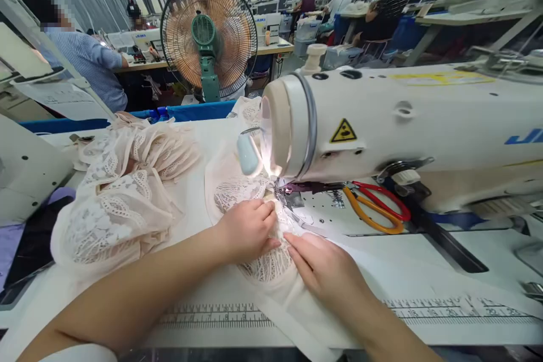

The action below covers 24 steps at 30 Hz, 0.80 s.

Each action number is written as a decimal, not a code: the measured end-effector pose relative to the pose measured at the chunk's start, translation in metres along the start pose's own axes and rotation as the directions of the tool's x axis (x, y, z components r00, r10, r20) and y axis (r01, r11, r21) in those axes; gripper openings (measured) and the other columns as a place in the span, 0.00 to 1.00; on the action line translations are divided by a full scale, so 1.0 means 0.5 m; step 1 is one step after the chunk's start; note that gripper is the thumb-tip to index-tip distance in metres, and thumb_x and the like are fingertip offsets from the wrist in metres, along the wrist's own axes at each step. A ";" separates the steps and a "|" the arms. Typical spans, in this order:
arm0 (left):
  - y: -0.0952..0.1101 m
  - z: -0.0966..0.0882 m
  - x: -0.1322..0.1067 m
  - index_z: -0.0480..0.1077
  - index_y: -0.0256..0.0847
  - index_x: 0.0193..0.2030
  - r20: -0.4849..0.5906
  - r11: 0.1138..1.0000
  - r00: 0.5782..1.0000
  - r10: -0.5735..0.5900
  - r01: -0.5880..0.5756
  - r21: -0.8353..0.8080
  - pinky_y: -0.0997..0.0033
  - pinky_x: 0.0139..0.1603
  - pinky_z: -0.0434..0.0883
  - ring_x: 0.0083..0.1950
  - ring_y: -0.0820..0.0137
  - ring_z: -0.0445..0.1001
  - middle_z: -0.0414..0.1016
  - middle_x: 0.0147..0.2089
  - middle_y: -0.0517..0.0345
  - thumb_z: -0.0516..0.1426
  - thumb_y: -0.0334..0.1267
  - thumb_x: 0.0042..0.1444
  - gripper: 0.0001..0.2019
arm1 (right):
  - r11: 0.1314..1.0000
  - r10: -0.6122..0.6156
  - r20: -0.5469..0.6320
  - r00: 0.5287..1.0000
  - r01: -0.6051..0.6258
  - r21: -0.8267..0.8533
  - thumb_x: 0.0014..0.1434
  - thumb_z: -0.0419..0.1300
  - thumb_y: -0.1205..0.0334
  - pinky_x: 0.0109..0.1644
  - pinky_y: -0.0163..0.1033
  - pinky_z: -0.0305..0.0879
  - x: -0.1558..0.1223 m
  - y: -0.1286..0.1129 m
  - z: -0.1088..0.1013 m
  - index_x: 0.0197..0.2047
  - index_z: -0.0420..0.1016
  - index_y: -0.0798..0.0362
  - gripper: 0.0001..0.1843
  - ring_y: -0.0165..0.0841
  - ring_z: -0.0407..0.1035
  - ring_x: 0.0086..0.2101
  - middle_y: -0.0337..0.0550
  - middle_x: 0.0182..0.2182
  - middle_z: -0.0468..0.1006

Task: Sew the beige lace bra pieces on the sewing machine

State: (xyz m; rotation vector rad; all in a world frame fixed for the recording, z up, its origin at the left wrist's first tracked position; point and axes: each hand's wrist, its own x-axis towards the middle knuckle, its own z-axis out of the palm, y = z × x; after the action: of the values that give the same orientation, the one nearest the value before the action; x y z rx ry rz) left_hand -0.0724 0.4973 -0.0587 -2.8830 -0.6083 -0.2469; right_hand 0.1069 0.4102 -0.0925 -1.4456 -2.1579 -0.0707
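A cream lace bra [271, 268] lies under the needle end of a white sewing machine [365, 119], lit by its lamp. My left hand [248, 231] is closed on the lace just in front of the presser foot [288, 195], fingers curled down onto it. Close by on the right, my right hand [324, 266] pinches the near edge of the same bra between thumb and fingers. A pale strap [292, 322] trails from it toward the table's front edge. The fabric right at the fingertips is partly hidden.
More lace bras [123, 203] are heaped at the left. Scissors with orange and red handles [373, 209] lie on the machine bed. A printed ruler [220, 315] runs along the front edge. Behind the table stands a fan [207, 37]; a person in a striped shirt [85, 62] sits beyond.
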 end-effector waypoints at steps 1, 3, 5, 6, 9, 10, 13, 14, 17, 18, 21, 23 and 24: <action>0.003 -0.003 0.000 0.69 0.24 0.50 0.031 1.000 1.000 0.001 -0.002 0.012 0.60 0.46 0.72 0.47 0.56 0.70 0.70 0.53 0.39 0.54 0.50 0.57 0.26 | 0.999 -0.003 0.009 1.000 0.002 0.034 0.63 0.46 0.64 0.24 0.36 0.59 0.000 0.000 -0.007 0.44 0.76 0.56 0.17 0.33 0.67 0.23 0.40 0.22 0.72; 0.009 -0.010 0.000 0.69 0.24 0.51 0.109 0.999 0.994 0.002 -0.006 0.035 0.60 0.46 0.72 0.49 0.54 0.70 0.68 0.56 0.37 0.55 0.52 0.55 0.29 | 0.995 -0.020 0.026 0.999 0.017 0.100 0.63 0.46 0.63 0.26 0.35 0.61 0.002 0.002 -0.022 0.43 0.75 0.57 0.17 0.32 0.68 0.25 0.41 0.24 0.74; 0.017 -0.018 -0.002 0.67 0.24 0.54 0.193 0.999 0.981 -0.004 -0.006 0.052 0.59 0.48 0.71 0.52 0.53 0.69 0.64 0.59 0.36 0.55 0.54 0.54 0.31 | 0.994 -0.022 0.014 1.000 0.021 0.104 0.64 0.45 0.62 0.27 0.34 0.61 0.008 0.009 -0.037 0.42 0.75 0.56 0.18 0.31 0.68 0.25 0.41 0.24 0.75; 0.020 -0.022 -0.003 0.65 0.24 0.55 0.233 0.998 0.972 -0.008 -0.005 0.056 0.59 0.50 0.70 0.54 0.53 0.68 0.62 0.60 0.36 0.55 0.54 0.54 0.32 | 0.998 -0.009 0.001 1.000 0.009 0.070 0.64 0.45 0.61 0.27 0.34 0.61 0.013 0.014 -0.044 0.41 0.75 0.55 0.18 0.31 0.68 0.25 0.42 0.25 0.76; 0.027 -0.032 -0.004 0.62 0.24 0.58 0.331 0.999 0.943 -0.021 0.006 0.049 0.59 0.56 0.67 0.59 0.53 0.63 0.57 0.63 0.35 0.55 0.54 0.55 0.34 | 0.990 0.050 0.031 0.998 -0.045 -0.135 0.63 0.46 0.62 0.29 0.35 0.57 0.039 0.031 -0.054 0.41 0.75 0.50 0.15 0.32 0.67 0.30 0.42 0.31 0.76; 0.028 -0.035 -0.003 0.62 0.24 0.59 0.346 0.999 0.938 -0.024 0.010 0.041 0.59 0.56 0.66 0.60 0.53 0.62 0.57 0.63 0.35 0.55 0.54 0.56 0.34 | 0.978 0.067 0.084 0.994 -0.049 -0.203 0.62 0.48 0.62 0.28 0.35 0.55 0.052 0.034 -0.052 0.41 0.74 0.49 0.13 0.33 0.67 0.31 0.41 0.32 0.76; 0.028 -0.042 0.002 0.61 0.24 0.59 0.350 1.000 0.936 -0.030 0.026 0.018 0.60 0.57 0.65 0.60 0.53 0.62 0.56 0.63 0.35 0.55 0.53 0.56 0.34 | 0.941 0.118 0.232 0.965 -0.035 -0.335 0.59 0.51 0.64 0.25 0.36 0.47 0.091 0.032 -0.036 0.36 0.72 0.48 0.09 0.30 0.63 0.28 0.37 0.30 0.73; 0.028 -0.044 0.003 0.61 0.24 0.59 0.350 0.999 0.936 -0.032 0.029 0.014 0.60 0.57 0.65 0.61 0.54 0.61 0.56 0.64 0.36 0.54 0.53 0.57 0.34 | 0.933 0.131 0.249 0.960 -0.035 -0.359 0.59 0.52 0.64 0.24 0.36 0.45 0.103 0.028 -0.029 0.34 0.72 0.49 0.08 0.29 0.61 0.27 0.37 0.30 0.72; 0.027 -0.045 0.006 0.59 0.24 0.61 0.386 0.999 0.922 -0.037 0.031 0.022 0.60 0.58 0.64 0.62 0.55 0.60 0.54 0.65 0.37 0.53 0.54 0.57 0.34 | 0.916 0.150 0.237 0.960 -0.045 -0.398 0.58 0.51 0.66 0.24 0.36 0.44 0.128 0.009 -0.019 0.27 0.69 0.52 0.09 0.29 0.60 0.27 0.40 0.29 0.71; 0.027 -0.044 0.006 0.58 0.25 0.61 0.395 0.999 0.918 -0.037 0.029 0.027 0.60 0.58 0.64 0.62 0.55 0.60 0.53 0.65 0.37 0.53 0.54 0.58 0.34 | 0.912 0.154 0.232 0.961 -0.048 -0.407 0.58 0.51 0.67 0.25 0.36 0.45 0.132 0.002 -0.024 0.26 0.68 0.53 0.10 0.29 0.60 0.27 0.41 0.29 0.70; 0.026 -0.035 0.004 0.59 0.25 0.61 0.365 0.999 0.931 -0.031 0.019 0.037 0.60 0.56 0.66 0.60 0.55 0.61 0.54 0.65 0.37 0.52 0.55 0.58 0.35 | 0.912 0.158 0.236 0.959 -0.050 -0.407 0.58 0.48 0.68 0.27 0.35 0.50 0.119 -0.012 -0.067 0.25 0.66 0.53 0.12 0.30 0.61 0.27 0.42 0.26 0.69; 0.026 -0.030 0.003 0.59 0.25 0.61 0.333 0.999 0.942 -0.035 0.023 0.038 0.60 0.54 0.67 0.60 0.54 0.62 0.55 0.64 0.37 0.52 0.55 0.57 0.35 | 0.947 0.128 0.293 0.948 -0.029 -0.319 0.59 0.47 0.67 0.28 0.34 0.54 0.087 -0.018 -0.118 0.24 0.65 0.53 0.14 0.30 0.61 0.26 0.42 0.25 0.69; 0.026 -0.029 0.003 0.59 0.24 0.61 0.329 0.999 0.944 -0.036 0.025 0.038 0.60 0.54 0.67 0.59 0.54 0.62 0.55 0.64 0.37 0.52 0.55 0.57 0.35 | 0.967 0.103 0.332 0.938 -0.017 -0.254 0.60 0.47 0.65 0.27 0.33 0.56 0.064 -0.022 -0.147 0.23 0.65 0.52 0.15 0.30 0.61 0.25 0.41 0.24 0.68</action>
State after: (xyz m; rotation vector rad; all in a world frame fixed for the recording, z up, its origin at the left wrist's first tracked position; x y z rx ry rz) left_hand -0.0673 0.4831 -0.0465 -2.9042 -0.7025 0.2474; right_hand 0.1181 0.4082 -0.0124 -1.7766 -2.4507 -0.0723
